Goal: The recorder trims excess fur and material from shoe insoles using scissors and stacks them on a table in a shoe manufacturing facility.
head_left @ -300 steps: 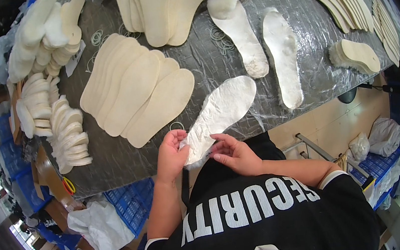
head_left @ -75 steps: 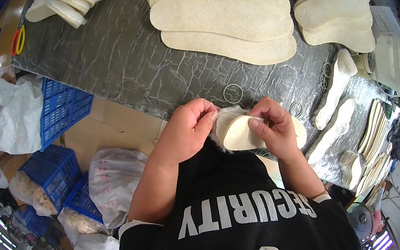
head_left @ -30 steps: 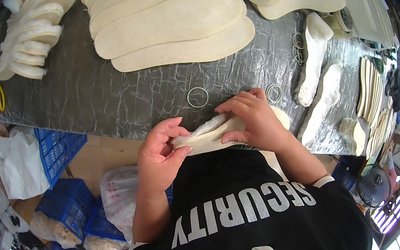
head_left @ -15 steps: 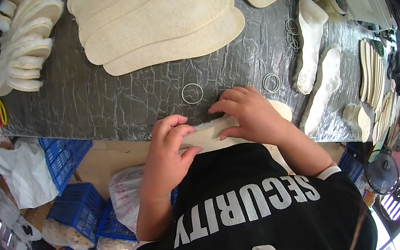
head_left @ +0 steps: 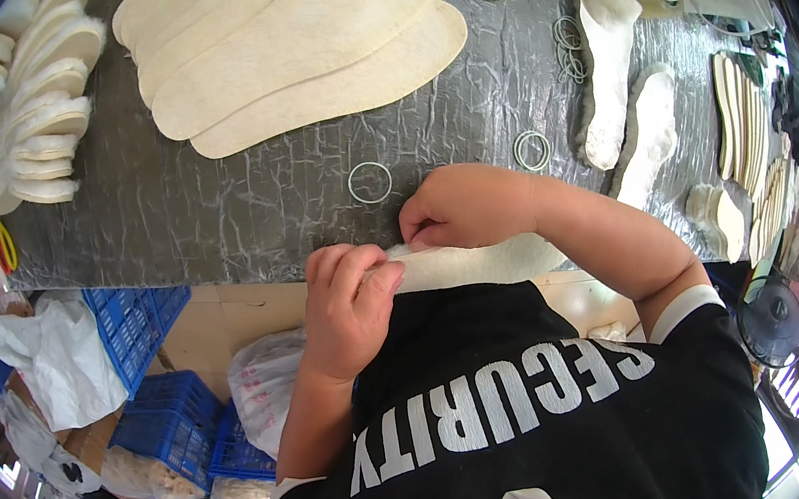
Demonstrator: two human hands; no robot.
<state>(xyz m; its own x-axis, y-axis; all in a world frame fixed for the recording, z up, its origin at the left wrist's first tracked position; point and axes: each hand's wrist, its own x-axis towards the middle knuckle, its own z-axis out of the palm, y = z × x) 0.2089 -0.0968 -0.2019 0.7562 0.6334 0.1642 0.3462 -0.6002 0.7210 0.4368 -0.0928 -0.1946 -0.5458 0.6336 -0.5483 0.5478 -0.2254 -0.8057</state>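
A cream, fleece-edged insole [head_left: 477, 264] lies across the table's near edge, against my body. Closed round its left end is my left hand [head_left: 350, 296], thumb on the near side. My right hand [head_left: 479, 204] reaches over from the right, fingers curled and pinching the fluffy far edge close to the left fingertips. Its knuckles hide the exact grip. Just beyond the hands, a single pale rubber band [head_left: 350, 184] lies flat. More bands [head_left: 517, 153] overlap to the right of it.
Large cream insoles [head_left: 284, 58] overlap at the far middle; fluffy ones [head_left: 45, 124] are fanned at left. Two white fleece insoles [head_left: 606, 71] lie at right beside stacked insoles [head_left: 736, 124]. Yellow-handled scissors [head_left: 7, 248] sit at the left edge. Blue crates [head_left: 160, 422] stand below.
Both hands have gone from loosely spread to closed on the insole. My right hand has turned inward and moved left, its elbow swinging out. The view has shifted slightly.
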